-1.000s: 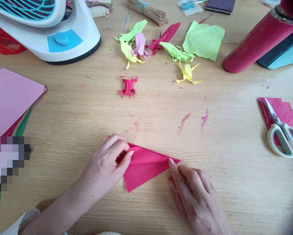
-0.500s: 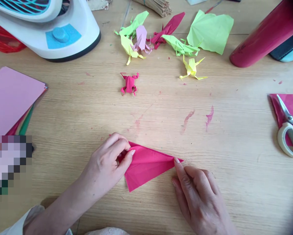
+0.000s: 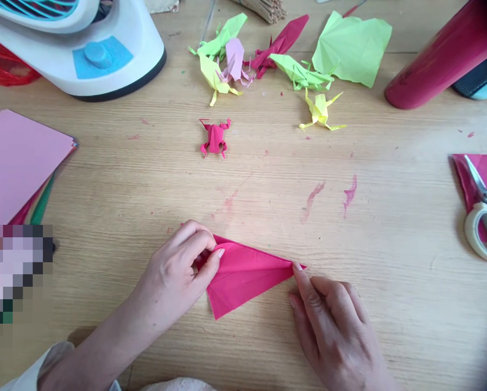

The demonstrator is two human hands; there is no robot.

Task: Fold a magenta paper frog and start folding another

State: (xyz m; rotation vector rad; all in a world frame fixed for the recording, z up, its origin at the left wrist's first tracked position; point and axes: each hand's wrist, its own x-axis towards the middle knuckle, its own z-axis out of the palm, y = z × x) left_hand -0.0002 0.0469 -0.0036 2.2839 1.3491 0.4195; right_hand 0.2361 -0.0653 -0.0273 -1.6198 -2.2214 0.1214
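A folded sheet of pink origami paper [image 3: 247, 277] lies on the table in front of me, narrowing to a point at its right end. My left hand [image 3: 190, 258] pinches its upper left edge between thumb and fingers; part of the paper is hidden behind the hand. With its index fingertip, my right hand [image 3: 328, 320] presses on the paper just short of the pointed end. The right thumb is apart from that finger, and the other fingers are loosely bent. Beyond the sheet sits a small pink paper frog [image 3: 214, 138].
Several folded paper figures, among them a yellow one [image 3: 320, 112], stand at the back beside a creased green sheet [image 3: 353, 49]. White-handled scissors [image 3: 481, 217] lie on pink paper at right. A red cylinder [image 3: 434, 60], a white fan base [image 3: 145, 54] and coloured sheets [image 3: 23, 157] are around.
My right hand has slid slightly right along the paper toward its pointed end. The left hand keeps its pinch in the same place. The view has shifted a little.
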